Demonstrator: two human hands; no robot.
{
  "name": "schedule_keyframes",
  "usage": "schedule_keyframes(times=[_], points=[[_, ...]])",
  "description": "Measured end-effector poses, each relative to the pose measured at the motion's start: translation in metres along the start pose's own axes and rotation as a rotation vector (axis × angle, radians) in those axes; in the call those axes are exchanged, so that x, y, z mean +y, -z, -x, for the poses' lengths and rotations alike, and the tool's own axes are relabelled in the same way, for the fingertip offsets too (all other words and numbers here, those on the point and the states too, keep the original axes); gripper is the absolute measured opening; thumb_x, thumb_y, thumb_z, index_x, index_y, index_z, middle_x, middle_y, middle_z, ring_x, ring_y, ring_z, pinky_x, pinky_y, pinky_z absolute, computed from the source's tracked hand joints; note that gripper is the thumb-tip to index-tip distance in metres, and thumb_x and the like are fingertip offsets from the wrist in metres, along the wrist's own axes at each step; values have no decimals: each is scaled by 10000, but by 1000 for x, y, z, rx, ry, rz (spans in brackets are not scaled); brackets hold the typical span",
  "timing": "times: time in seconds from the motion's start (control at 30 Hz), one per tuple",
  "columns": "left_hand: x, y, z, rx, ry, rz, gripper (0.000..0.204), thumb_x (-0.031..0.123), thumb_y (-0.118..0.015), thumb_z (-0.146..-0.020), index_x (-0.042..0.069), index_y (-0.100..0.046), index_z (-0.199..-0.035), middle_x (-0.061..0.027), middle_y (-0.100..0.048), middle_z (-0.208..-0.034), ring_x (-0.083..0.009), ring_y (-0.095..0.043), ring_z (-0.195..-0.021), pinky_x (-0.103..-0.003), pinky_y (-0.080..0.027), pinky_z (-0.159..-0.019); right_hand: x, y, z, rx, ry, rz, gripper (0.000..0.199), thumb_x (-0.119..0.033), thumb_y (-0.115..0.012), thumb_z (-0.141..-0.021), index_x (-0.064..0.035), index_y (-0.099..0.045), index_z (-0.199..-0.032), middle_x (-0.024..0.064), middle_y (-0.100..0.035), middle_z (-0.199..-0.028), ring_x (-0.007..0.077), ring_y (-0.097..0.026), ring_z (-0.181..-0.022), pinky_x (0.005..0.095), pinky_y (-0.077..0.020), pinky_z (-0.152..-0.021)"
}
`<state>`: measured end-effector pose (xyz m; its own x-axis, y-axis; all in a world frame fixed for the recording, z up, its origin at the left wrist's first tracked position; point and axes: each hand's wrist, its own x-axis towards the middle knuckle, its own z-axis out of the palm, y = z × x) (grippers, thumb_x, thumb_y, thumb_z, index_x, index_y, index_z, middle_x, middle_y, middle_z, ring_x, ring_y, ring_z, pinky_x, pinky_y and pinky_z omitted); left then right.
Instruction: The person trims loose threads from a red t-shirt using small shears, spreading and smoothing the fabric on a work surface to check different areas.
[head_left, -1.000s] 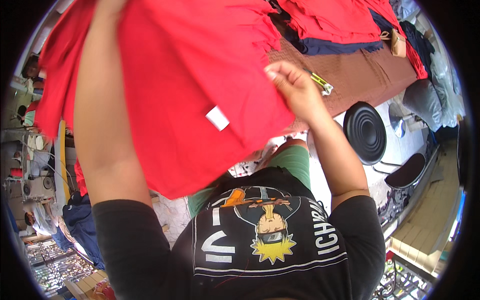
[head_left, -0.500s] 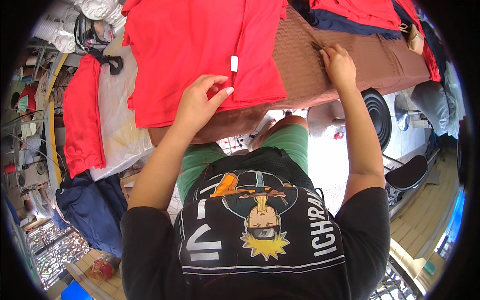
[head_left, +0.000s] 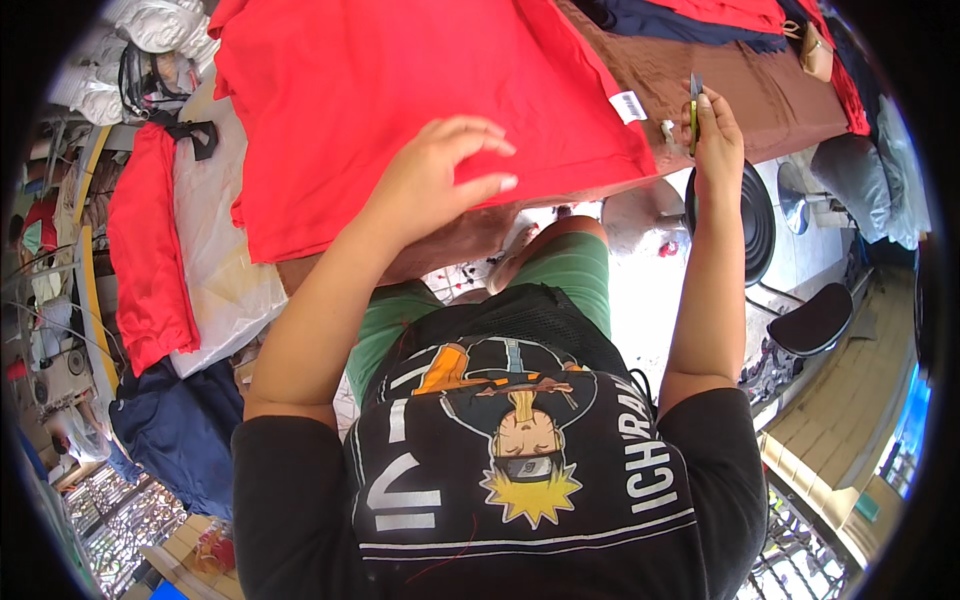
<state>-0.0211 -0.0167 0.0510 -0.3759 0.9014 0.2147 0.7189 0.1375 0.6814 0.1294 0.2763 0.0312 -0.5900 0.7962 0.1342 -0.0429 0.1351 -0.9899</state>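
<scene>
A red cloth garment (head_left: 400, 90) lies spread over the brown-covered table (head_left: 690, 70). Its lower edge reaches the table's near side, and a white label (head_left: 628, 107) shows at its right edge. Above the garment's lower middle is my left hand (head_left: 435, 178), fingers apart and holding nothing; whether it touches the cloth I cannot tell. To the right of the garment, my right hand (head_left: 718, 145) grips small thread snips (head_left: 694, 105) with yellow-green sides, blades pointing away from me. A small white scrap (head_left: 670, 129) is beside the snips.
Red and navy garments (head_left: 690, 25) are piled at the far right, near a small tan pouch (head_left: 816, 52). On the left are a red garment (head_left: 152, 250) on plastic-wrapped material (head_left: 230, 210) and dark blue cloth (head_left: 180, 430). A black round stool seat (head_left: 758, 225) stands right of the table.
The red garment has been spread wider to the right, with its label now at the right edge. My right hand has lifted the snips off the table and drawn them nearer.
</scene>
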Motion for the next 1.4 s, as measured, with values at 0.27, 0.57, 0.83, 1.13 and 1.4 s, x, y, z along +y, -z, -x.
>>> schedule_keyframes(times=[0.27, 0.57, 0.83, 1.13, 1.4], points=[[-14, -37, 32, 163, 36, -88, 143, 123, -703, -811, 50, -687, -933, -60, -654, -966, -233, -622, -888, -325, -506, -775, -30, -1, 19, -65, -64, 79, 322, -329, -655, -911, -23, -663, -1012, -59, -531, -689, 13, -425, -581, 170, -330, -530], [-18, -18, 27, 208, 28, -20, 104, 100, -624, -893, 8, -661, -925, -89, -653, -971, -188, -633, -912, -295, -497, -794, -40, -45, 27, -204, 122, 273, 247, -217, -721, -860, -15, -674, -993, -16, -649, -811, 50, -550, -756, 203, -435, -692], [-79, 84, 86, 731, 302, -63, 162, 139, -592, -938, -1, -654, -988, -94, -649, -1071, -183, -598, -1030, -290, -445, -927, -42, -71, 46, -318, 140, 373, 190, -185, -681, -879, -40, -689, -1002, 32, -668, -819, 89, -578, -775, 244, -456, -714], [-20, -1, 49, 212, -63, -161, 302, 105, -663, -835, 91, -658, -1136, -68, -635, -1171, -254, -557, -1144, -369, -444, -979, -30, -84, 72, -583, 131, 607, 226, -79, -661, -832, -38, -672, -1054, 149, -682, -952, 272, -661, -850, 334, -494, -769], [-37, -47, 15, 117, -86, -114, 208, 161, -700, -784, 144, -730, -989, -33, -604, -1180, -247, -511, -1094, -380, -442, -941, 9, -76, 68, -586, -23, 481, 194, -72, -624, -881, -12, -674, -1059, 105, -704, -939, 160, -652, -862, 291, -494, -786]])
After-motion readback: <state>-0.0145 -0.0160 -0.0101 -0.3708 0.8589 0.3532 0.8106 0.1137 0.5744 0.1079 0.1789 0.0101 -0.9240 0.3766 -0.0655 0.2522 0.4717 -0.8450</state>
